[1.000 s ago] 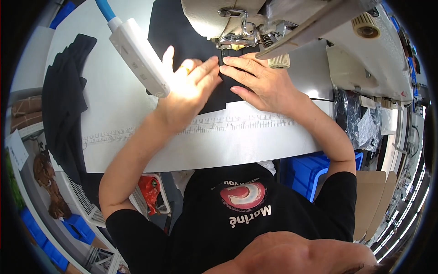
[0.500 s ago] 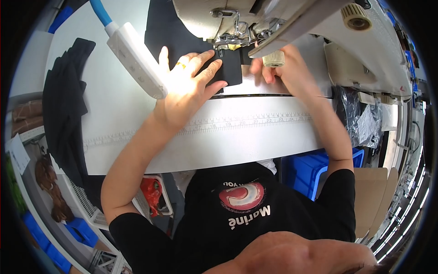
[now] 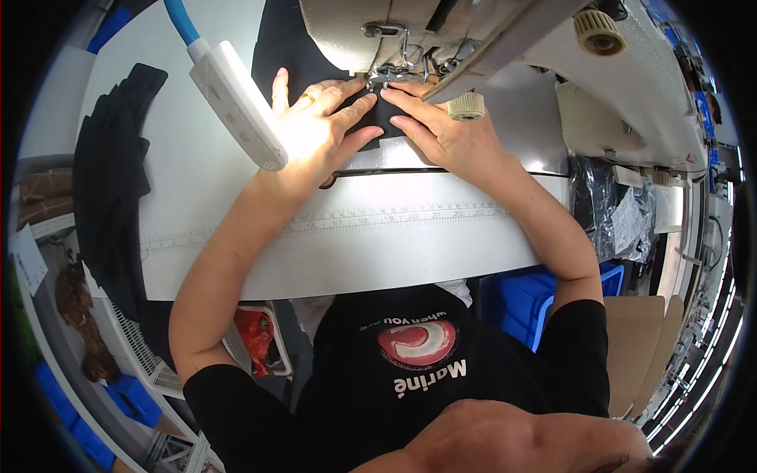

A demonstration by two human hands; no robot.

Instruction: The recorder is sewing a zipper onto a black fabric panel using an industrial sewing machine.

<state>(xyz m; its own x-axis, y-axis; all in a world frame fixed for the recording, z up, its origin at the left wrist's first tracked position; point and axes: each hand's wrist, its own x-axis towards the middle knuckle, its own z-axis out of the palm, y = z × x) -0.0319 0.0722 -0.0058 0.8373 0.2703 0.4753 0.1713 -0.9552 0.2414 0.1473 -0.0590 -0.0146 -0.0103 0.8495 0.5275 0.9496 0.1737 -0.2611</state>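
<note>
Cloth (image 3: 285,51): black, plain, mostly flat, lying beside foot (image 3: 382,80), seemingly passing beneath. Work looks partway: much cloth beyond foot, short end nearside; how much is stitched, cannot tell. Left hand (image 3: 319,118) spread, fingers pressing cloth left of foot; right hand (image 3: 449,130) loosely extended, fingertips nearside of foot. Neither of 2 visibly grips. Black pile (image 3: 110,181) far left of foot.

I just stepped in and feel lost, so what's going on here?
A person is working black cloth at a sewing machine. The left hand lies spread on the cloth; the right hand has its fingertips close by the presser foot. More black fabric hangs over the left side of the table.
</note>
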